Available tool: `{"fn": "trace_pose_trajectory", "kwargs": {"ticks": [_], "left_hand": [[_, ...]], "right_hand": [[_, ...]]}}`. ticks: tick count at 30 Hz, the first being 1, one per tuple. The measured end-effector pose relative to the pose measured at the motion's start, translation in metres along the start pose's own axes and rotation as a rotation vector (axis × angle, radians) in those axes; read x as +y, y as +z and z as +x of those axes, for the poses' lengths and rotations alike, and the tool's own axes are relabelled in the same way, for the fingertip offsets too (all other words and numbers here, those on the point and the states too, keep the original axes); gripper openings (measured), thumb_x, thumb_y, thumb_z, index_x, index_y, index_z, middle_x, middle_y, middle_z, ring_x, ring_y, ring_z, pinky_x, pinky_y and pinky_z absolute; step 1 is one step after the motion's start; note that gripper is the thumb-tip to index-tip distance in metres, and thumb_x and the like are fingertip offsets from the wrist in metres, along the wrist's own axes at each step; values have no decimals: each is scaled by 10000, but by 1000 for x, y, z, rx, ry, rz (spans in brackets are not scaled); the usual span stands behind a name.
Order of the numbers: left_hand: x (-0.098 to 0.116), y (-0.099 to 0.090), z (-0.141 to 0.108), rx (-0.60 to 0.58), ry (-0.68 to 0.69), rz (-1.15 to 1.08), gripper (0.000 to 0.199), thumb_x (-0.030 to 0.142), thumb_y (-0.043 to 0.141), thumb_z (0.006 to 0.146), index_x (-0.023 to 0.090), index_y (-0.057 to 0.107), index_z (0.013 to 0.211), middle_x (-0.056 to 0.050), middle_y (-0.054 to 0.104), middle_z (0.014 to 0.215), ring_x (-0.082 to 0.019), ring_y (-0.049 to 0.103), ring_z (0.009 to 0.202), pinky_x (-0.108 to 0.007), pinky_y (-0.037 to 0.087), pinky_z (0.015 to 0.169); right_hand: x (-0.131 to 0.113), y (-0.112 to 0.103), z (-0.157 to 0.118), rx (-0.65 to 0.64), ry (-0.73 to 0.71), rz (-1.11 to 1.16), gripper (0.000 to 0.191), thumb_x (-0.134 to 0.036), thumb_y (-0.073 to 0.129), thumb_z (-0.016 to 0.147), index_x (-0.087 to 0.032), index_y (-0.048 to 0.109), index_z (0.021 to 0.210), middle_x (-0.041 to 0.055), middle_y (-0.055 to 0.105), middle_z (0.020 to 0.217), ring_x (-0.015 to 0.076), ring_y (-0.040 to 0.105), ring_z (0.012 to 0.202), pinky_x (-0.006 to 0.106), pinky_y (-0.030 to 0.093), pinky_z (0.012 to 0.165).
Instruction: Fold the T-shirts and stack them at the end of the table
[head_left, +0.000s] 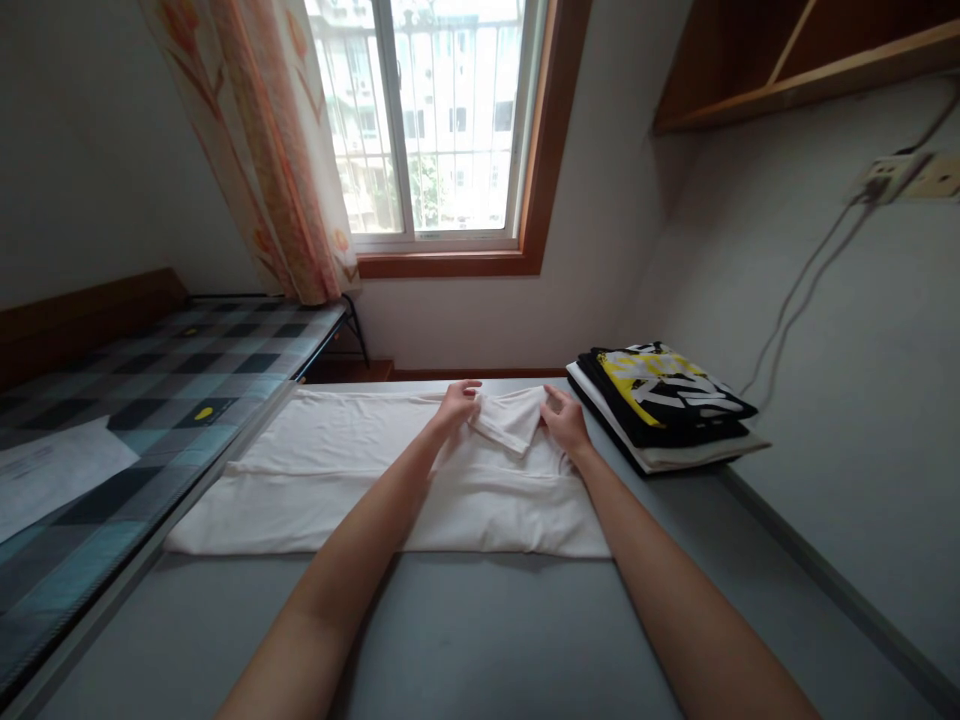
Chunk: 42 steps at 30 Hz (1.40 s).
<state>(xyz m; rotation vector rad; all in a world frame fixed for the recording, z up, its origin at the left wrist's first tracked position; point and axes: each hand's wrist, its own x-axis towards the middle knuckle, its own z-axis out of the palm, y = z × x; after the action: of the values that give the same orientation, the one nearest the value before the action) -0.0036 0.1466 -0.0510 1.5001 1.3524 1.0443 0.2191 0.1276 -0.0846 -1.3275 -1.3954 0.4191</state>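
Note:
A white shirt [322,510] lies flat on the grey table, its near side folded over in a long strip. What looks like a short sleeve [508,418] is turned back near its far right end. My left hand [456,404] pinches the left side of this sleeve, fingers curled, the tips partly hidden. At the sleeve's right corner, my right hand [566,422] grips the cloth between thumb and fingers. Both forearms reach across the shirt.
Right of the shirt, a stack of folded clothes [667,395] sits by the wall. The grey table [480,640] adjoins a bed with a checked mattress [225,350], on which a paper sheet [60,470] lies. Cables [795,290] hang at right; a shelf [810,100] juts out above.

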Motion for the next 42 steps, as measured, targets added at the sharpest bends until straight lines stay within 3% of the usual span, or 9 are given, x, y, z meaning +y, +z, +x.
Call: {"fn": "trace_pose_trajectory", "kwargs": {"ticks": [5, 12, 15, 17, 20, 25, 29, 36, 42], "left_hand": [[9, -19, -5, -118, -16, -63, 511, 117, 637, 678, 137, 636, 1189, -135, 627, 1159, -134, 628, 791, -204, 498, 600], [12, -53, -8, -557, 98, 9, 634, 123, 756, 556, 210, 669, 1178, -95, 584, 1198, -157, 623, 867, -242, 539, 673], [6, -52, -6, -521, 164, 154, 650, 135, 830, 485, 240, 700, 1113, -83, 529, 1204, -140, 597, 863, -248, 544, 700], [3, -49, -5, -478, 217, 242, 623, 146, 834, 494, 238, 699, 1095, -60, 521, 1135, -115, 580, 818, -248, 538, 717], [0, -45, -4, -458, 302, 336, 527, 106, 765, 545, 200, 688, 1058, -8, 551, 923, -114, 559, 759, -240, 515, 694], [1, -41, -9, -373, 357, 452, 500, 103, 667, 603, 199, 652, 1094, 38, 542, 757, -118, 539, 691, -218, 457, 635], [7, -34, -20, -244, 417, 597, 457, 130, 606, 679, 213, 638, 1127, 23, 579, 770, -129, 542, 680, -230, 448, 650], [15, -23, -33, -120, 465, 816, 442, 44, 531, 718, 242, 636, 1099, -41, 674, 958, -201, 611, 903, -279, 451, 808], [12, -33, -31, -150, 444, 827, 344, 77, 590, 725, 244, 683, 1010, -36, 662, 947, -199, 621, 873, -280, 460, 802]], "right_hand": [[-4, -1, 1, -52, 89, -150, 534, -178, 565, 685, -121, 640, 1210, 143, 617, 1256, 273, 529, 1223, 412, 383, 1085], [-13, 0, -8, 4, 102, -223, 436, -167, 547, 720, -144, 644, 1145, 126, 614, 1136, 235, 596, 1042, 352, 467, 969], [-27, 2, -19, 109, 34, -335, 242, -247, 529, 798, -154, 658, 981, 137, 569, 1061, 226, 594, 883, 341, 492, 836], [-38, 3, -26, 95, -94, -402, 176, -298, 501, 851, -178, 629, 845, 106, 567, 921, 227, 567, 829, 351, 465, 812], [-53, 4, -35, -97, -312, -410, 204, -331, 490, 889, -209, 552, 737, 42, 539, 743, 205, 529, 757, 332, 425, 784], [-68, 4, -48, -409, -543, -442, 106, -296, 609, 805, -210, 547, 804, 52, 586, 843, 209, 534, 820, 319, 402, 791], [-74, 4, -53, -480, -566, -545, 132, -171, 577, 745, -198, 565, 873, 65, 606, 899, 223, 552, 859, 334, 394, 817], [-73, 2, -51, -521, -516, -505, 283, -85, 483, 705, -189, 594, 944, 46, 634, 866, 192, 552, 778, 305, 394, 780], [-69, 0, -50, -552, -457, -455, 180, -123, 517, 734, -198, 628, 854, 10, 606, 750, 152, 516, 663, 250, 378, 657]]}}
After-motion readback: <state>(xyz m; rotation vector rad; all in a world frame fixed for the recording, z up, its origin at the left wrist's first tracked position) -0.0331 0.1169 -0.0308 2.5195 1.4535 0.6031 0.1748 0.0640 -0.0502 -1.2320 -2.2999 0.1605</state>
